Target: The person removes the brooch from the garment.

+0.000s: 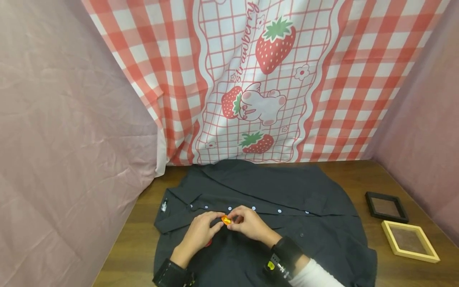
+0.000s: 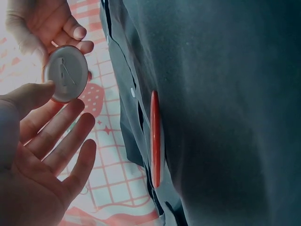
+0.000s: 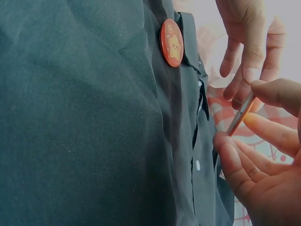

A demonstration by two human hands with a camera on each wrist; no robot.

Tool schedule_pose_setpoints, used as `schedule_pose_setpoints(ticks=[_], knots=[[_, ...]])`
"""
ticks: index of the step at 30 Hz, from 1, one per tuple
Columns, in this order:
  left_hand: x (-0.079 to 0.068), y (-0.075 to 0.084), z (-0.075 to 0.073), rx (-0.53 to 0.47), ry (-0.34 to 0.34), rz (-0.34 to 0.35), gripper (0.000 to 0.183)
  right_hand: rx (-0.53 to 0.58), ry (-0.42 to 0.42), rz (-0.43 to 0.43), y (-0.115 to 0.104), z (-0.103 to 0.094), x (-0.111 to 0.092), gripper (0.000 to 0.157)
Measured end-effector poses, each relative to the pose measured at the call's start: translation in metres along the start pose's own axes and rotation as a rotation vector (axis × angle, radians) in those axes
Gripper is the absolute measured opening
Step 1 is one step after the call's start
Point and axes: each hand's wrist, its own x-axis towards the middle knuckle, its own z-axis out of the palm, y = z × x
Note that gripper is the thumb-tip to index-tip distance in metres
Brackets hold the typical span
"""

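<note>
Pinches orange badge (image 1: 226, 220) with left hand (image 1: 202, 232) and right hand (image 1: 251, 225), both loosely spread, over left half of dark shirt (image 1: 287, 221).

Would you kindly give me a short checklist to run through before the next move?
1. Orange badge held: ok, the left hand and right hand both pinch it.
2. Pin unfastened: cannot tell; it shows on the badge's back, but too small.
3. Red badge secured to the dark shirt: cannot tell; its fastening is hidden.
4. Shirt smooth: not ok, creases show.
5. Frames clear of the shirt: ok, the black frame and yellow frame lie apart from it.
</note>
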Motion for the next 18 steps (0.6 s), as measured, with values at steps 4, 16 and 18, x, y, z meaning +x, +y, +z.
schedule_pose_setpoints(ticks=[4, 16, 18], knots=[[0.0007, 0.0007, 0.0015, -0.011, 0.048, 0.014, 0.025, 0.026, 0.036, -0.036, 0.0016, 0.0007, -0.0017, 0.018], [-0.0005, 0.0001, 0.0040, 0.011, 0.136, -0.002, 0.019, 0.056, 0.087, -0.103, 0.0050, 0.0023, -0.0024, 0.015], [-0.0011, 0.0007, 0.0039, 0.016, 0.151, -0.008, 0.017, 0.059, 0.083, -0.096, 0.0044, 0.0022, -0.0034, 0.017]])
